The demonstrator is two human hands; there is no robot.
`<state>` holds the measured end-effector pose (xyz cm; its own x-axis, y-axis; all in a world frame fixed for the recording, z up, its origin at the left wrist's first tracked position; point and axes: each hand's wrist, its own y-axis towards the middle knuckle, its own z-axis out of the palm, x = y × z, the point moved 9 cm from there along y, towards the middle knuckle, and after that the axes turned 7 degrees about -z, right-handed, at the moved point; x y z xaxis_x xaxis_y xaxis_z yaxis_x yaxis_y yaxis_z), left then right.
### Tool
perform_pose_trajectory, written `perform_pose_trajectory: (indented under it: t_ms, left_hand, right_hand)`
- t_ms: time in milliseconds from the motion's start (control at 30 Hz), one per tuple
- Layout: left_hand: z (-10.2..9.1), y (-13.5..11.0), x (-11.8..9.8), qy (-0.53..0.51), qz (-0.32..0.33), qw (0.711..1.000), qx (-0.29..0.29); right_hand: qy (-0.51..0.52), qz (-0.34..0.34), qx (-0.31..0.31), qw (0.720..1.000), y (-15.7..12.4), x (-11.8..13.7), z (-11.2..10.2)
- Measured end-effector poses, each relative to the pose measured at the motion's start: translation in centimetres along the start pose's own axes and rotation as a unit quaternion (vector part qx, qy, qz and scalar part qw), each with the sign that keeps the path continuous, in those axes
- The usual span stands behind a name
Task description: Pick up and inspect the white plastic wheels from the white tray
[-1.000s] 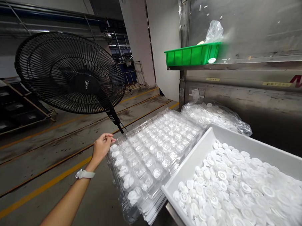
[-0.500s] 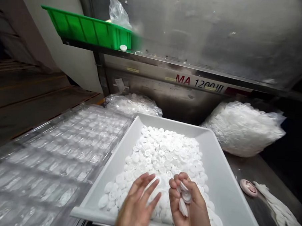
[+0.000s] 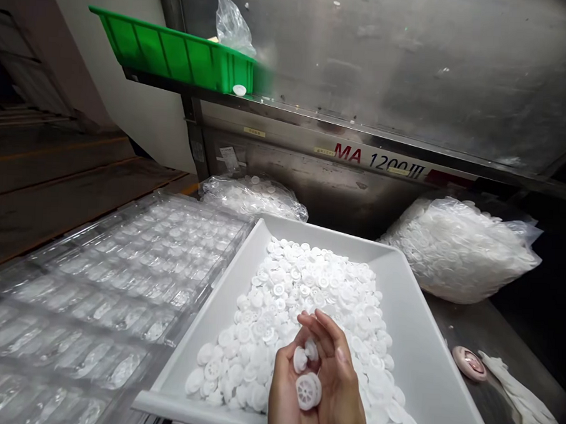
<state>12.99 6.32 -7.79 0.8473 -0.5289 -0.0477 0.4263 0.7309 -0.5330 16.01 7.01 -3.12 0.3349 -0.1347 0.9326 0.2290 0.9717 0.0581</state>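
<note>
My left hand (image 3: 283,387) and my right hand (image 3: 343,383) are cupped together over the near part of a grey tray (image 3: 427,349). Between the palms they hold a few small white plastic wheels (image 3: 308,391). The nearest wheel shows a spoked face; others (image 3: 305,355) sit deeper, between the fingers. Beneath and beyond my hands, a heap of white round plastic pieces (image 3: 303,281) covers much of the tray floor. My hands hide part of that heap.
Clear plastic compartment trays (image 3: 116,273) lie at left. Behind the grey tray are a bag of white pieces (image 3: 255,195) and a fuller bag (image 3: 464,251). A pink round object (image 3: 469,362) and white glove (image 3: 519,394) lie right. A green bin (image 3: 172,54) stands on a ledge.
My left hand, earlier spread apart over the heap, has come right to meet my right hand. My right hand has opened from its curl, and the pieces now lie between both palms.
</note>
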Motion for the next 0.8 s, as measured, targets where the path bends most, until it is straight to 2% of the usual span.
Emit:
perform_pose_trajectory:
  t_ms: [100,200,300,433,633,800]
  left_hand:
    - [0.2,0.3,-0.1,-0.008,-0.028,0.999,0.025]
    - [-0.2,0.7,-0.3,-0.02,-0.039,0.998,0.04]
    - [-0.5,1.0,-0.4,-0.031,-0.043,0.997,0.052]
    - [0.1,0.8,-0.6,-0.043,-0.033,0.997,0.058]
    - [0.9,0.2,-0.4,-0.046,-0.047,0.996,0.055]
    - [0.9,0.1,-0.1,-0.037,-0.066,0.995,0.058]
  right_hand:
    - [-0.025,-0.011,0.006,1.0,0.2,0.5,0.1]
    - [-0.136,-0.045,0.01,0.99,0.2,1.3,-0.5]
    - [-0.289,-0.097,0.029,0.952,0.1,1.9,-1.5]
    - [-0.406,-0.156,0.077,0.897,0.2,2.1,-2.7]
    - [-0.448,-0.178,0.115,0.868,0.6,2.8,-3.3]
    - [-0.455,-0.174,0.111,0.866,0.7,3.0,-3.1]
